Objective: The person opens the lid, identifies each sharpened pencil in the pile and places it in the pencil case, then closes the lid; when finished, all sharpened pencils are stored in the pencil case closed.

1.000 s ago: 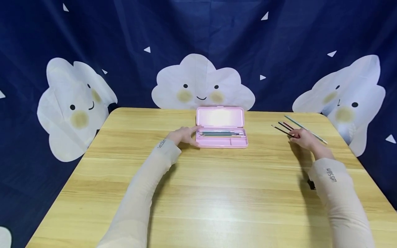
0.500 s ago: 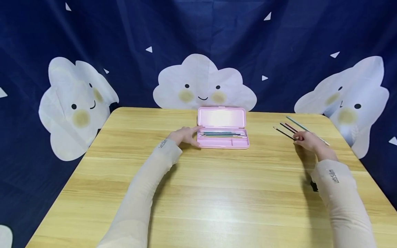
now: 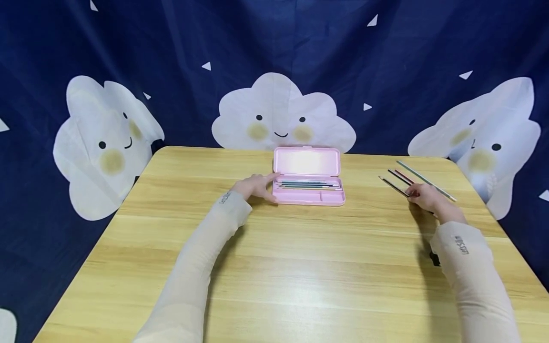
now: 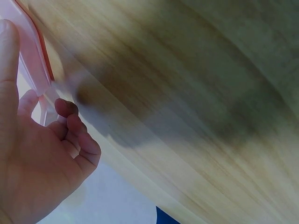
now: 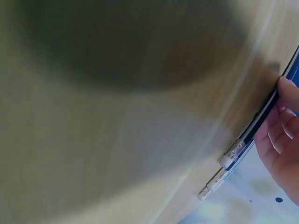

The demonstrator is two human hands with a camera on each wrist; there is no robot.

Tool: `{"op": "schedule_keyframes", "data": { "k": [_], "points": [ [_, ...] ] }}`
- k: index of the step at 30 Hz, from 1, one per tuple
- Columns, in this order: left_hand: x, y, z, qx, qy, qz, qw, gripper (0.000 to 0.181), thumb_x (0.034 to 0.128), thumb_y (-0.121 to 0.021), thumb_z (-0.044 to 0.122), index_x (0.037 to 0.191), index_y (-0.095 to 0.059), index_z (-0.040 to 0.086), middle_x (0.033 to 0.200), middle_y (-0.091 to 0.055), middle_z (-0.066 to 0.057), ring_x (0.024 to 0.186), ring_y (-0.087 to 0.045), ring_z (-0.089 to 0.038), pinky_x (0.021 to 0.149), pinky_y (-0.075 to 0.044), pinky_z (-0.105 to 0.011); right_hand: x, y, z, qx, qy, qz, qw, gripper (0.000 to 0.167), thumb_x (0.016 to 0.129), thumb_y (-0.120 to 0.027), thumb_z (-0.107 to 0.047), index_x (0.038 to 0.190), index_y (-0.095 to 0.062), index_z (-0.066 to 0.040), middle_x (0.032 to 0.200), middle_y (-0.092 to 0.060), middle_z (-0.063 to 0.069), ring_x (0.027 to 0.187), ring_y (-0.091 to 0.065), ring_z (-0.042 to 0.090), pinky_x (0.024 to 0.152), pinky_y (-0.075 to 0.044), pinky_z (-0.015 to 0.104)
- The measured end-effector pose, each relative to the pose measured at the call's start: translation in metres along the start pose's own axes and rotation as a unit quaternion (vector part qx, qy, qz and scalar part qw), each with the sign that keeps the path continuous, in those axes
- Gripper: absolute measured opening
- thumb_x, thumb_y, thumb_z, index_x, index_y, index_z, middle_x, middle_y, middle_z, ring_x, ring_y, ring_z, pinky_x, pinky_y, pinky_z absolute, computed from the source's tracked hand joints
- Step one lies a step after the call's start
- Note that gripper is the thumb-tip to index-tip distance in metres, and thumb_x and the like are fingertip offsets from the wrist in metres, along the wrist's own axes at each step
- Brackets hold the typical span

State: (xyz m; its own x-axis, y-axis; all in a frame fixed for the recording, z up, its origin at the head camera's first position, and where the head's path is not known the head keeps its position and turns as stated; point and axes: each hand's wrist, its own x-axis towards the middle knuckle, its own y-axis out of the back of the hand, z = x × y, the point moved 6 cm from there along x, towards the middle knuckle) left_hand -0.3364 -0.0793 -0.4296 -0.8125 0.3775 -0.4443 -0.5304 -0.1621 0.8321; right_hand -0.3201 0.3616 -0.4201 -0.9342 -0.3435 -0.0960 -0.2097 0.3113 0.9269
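A pink pencil case (image 3: 296,198) lies with its lid raised near the table's far edge. Several pencils (image 3: 304,184) are in its rear compartment. My left hand (image 3: 256,186) holds the case's left end, thumb at the near corner and a finger at the far one; the left wrist view shows the other fingers loosely curled beside the case (image 4: 33,46). At the right, my right hand (image 3: 426,196) pinches a dark pencil (image 3: 392,186) between thumb and fingers. In the right wrist view this pencil (image 5: 261,117) slants with its white eraser end toward the lower left.
Behind the pinched pencil lie another dark pencil (image 3: 399,176) and a red pencil (image 3: 404,177), partly hidden by the right hand. A pale green pencil (image 3: 433,186) lies farther right on the wooden table (image 3: 300,267). A navy curtain (image 3: 180,38) hangs behind.
The right hand has shifted slightly; the dark pencil's rear end now shows behind its fingers. The left hand and pencil case stay in place, while the head view shifts a little.
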Motion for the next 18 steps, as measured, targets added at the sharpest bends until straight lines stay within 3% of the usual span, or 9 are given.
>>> {"op": "schedule_keyframes", "data": {
  "k": [10, 15, 18],
  "points": [
    [0.004, 0.0, -0.001, -0.011, -0.008, -0.001, 0.9999, 0.107, 0.0631, -0.072, 0.061, 0.146, -0.009, 0.037, 0.144, -0.026, -0.025, 0.131, -0.026, -0.038, 0.105, -0.026, -0.052, 0.005, 0.001, -0.018, 0.014, 0.022, 0.018, 0.9995, 0.008, 0.085, -0.053, 0.005, 0.089, -0.055, 0.011, 0.077, -0.057, 0.018, 0.072, -0.053, 0.029, 0.064, -0.043, 0.04],
    [0.003, 0.0, -0.002, -0.015, 0.002, -0.004, 0.9999, 0.104, 0.0673, -0.072, 0.056, 0.146, -0.007, 0.036, 0.146, -0.022, -0.023, 0.134, -0.022, -0.036, 0.107, -0.022, -0.051, 0.015, 0.002, -0.042, 0.027, 0.05, 0.034, 0.9978, 0.009, 0.085, -0.054, 0.006, 0.092, -0.055, 0.011, 0.077, -0.057, 0.016, 0.072, -0.05, 0.026, 0.065, -0.042, 0.041],
    [0.0, 0.0, -0.001, -0.008, -0.002, 0.0, 1.0, 0.102, 0.0702, -0.071, 0.053, 0.147, -0.007, 0.034, 0.146, -0.023, -0.023, 0.134, -0.023, -0.036, 0.107, -0.022, -0.05, 0.022, 0.002, -0.057, 0.027, 0.075, 0.042, 0.9959, 0.008, 0.084, -0.054, 0.007, 0.091, -0.055, 0.01, 0.074, -0.056, 0.013, 0.07, -0.049, 0.023, 0.082, -0.041, 0.049]
  ]
}}
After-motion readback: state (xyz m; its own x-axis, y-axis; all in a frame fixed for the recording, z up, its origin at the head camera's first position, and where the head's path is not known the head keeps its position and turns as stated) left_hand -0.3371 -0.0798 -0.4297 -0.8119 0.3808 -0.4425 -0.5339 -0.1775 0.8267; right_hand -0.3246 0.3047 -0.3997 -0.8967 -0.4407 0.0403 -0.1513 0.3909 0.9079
